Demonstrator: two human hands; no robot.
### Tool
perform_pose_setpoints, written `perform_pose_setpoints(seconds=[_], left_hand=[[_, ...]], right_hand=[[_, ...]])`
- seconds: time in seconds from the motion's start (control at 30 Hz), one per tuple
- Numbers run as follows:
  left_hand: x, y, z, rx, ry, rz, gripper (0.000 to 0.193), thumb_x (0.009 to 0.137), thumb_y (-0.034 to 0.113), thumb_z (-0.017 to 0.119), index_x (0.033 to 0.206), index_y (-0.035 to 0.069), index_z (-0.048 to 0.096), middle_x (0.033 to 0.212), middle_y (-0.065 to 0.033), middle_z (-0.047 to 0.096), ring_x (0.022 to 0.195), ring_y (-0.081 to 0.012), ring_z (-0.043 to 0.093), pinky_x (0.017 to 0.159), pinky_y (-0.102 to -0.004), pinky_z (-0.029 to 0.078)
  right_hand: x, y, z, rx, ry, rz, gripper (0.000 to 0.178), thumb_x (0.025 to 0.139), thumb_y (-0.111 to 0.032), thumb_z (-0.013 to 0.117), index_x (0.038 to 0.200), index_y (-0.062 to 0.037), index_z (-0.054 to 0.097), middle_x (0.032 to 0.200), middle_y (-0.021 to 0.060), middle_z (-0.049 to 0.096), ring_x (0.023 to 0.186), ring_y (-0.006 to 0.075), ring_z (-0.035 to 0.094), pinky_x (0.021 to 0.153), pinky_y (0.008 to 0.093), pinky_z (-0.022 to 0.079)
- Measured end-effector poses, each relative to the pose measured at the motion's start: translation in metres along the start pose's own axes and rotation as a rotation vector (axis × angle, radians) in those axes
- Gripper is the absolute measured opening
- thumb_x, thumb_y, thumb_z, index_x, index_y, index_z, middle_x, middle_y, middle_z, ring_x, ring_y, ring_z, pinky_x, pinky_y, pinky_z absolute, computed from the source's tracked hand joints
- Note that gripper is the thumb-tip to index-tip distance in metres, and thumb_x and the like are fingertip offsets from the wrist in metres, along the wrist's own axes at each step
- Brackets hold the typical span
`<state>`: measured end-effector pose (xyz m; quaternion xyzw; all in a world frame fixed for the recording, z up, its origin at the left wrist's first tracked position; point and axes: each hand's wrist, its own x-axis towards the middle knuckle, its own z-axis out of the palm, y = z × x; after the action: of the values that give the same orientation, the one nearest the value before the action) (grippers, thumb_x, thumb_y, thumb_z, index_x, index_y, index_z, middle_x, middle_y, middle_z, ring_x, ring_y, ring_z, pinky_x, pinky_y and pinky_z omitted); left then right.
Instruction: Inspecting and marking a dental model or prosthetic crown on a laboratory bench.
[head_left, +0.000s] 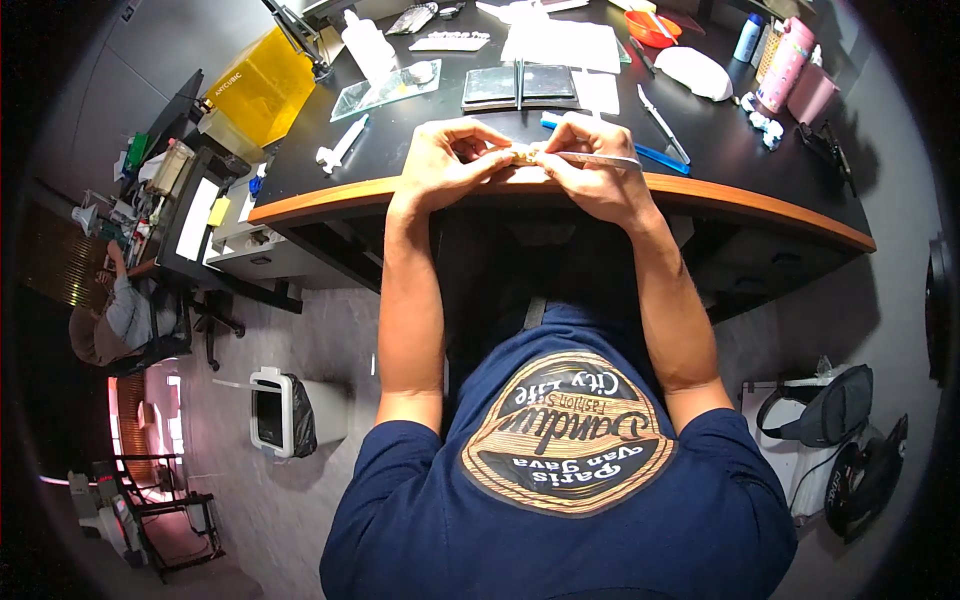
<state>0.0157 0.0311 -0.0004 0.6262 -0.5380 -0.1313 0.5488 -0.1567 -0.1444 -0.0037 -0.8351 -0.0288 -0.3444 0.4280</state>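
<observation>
Both my hands meet at the front wooden edge of the black desk (720, 195). My left hand (445, 162) pinches a small beige piece (522, 157) between thumb and fingers. My right hand (592, 178) touches the same piece from the other side. It also grips a thin silvery tool (612, 158) that lies across its fingers and points toward the piece. How the tool tip meets the piece is hidden by my fingers.
On the desk behind my hands lie a blue tool (662, 158), two dark trays (518, 86), a white syringe (340, 146), a clear plate (386, 90) and a pink bottle (786, 62). A yellow box (262, 86) stands left. Below are a white bin (272, 410) and a seated person (112, 322).
</observation>
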Motion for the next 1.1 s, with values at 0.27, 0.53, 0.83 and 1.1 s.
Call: perform_pose_setpoints(seconds=[0.27,0.53,0.83,1.1], left_hand=[[-0.0006,0.0022,-0.0006,-0.003,-0.011,0.005,0.018,0.089,0.007,0.083,0.103,-0.003,0.078,0.080,-0.0056,0.076,0.069,-0.0058,0.068,0.062,-0.0199,0.053],[-0.0011,0.0018,-0.0022,0.001,-0.026,-0.080,0.022,0.087,0.011,0.085,0.105,0.000,0.079,0.090,-0.0058,0.078,0.075,-0.0068,0.067,0.067,-0.0226,0.053],[-0.0008,0.0017,-0.0023,0.025,-0.021,-0.095,0.021,0.088,0.010,0.084,0.105,0.000,0.079,0.089,-0.0055,0.078,0.074,-0.0070,0.066,0.067,-0.0227,0.053],[0.0002,0.0003,0.0001,0.024,0.010,0.013,0.016,0.088,0.007,0.084,0.101,-0.001,0.079,0.079,-0.0042,0.076,0.069,-0.0045,0.067,0.063,-0.0195,0.052]], right_hand=[[0.0002,-0.0010,0.0002,-0.012,0.003,-0.016,0.010,0.087,-0.006,0.078,0.087,0.0017,0.071,0.078,0.0084,0.072,0.070,0.0088,0.066,0.060,0.0245,0.051],[0.0003,-0.0013,0.0000,-0.009,-0.003,-0.007,0.010,0.087,-0.006,0.079,0.088,0.0014,0.072,0.078,0.0075,0.072,0.071,0.0081,0.065,0.061,0.0249,0.052],[0.0011,0.0014,0.0008,0.010,-0.022,0.036,0.011,0.088,-0.004,0.079,0.089,0.0027,0.070,0.079,0.0085,0.072,0.074,0.0094,0.068,0.064,0.0258,0.054],[0.0006,-0.0001,0.0001,0.004,-0.020,0.032,0.010,0.089,-0.002,0.078,0.088,0.0032,0.070,0.079,0.0075,0.072,0.075,0.0090,0.068,0.067,0.0252,0.056]])
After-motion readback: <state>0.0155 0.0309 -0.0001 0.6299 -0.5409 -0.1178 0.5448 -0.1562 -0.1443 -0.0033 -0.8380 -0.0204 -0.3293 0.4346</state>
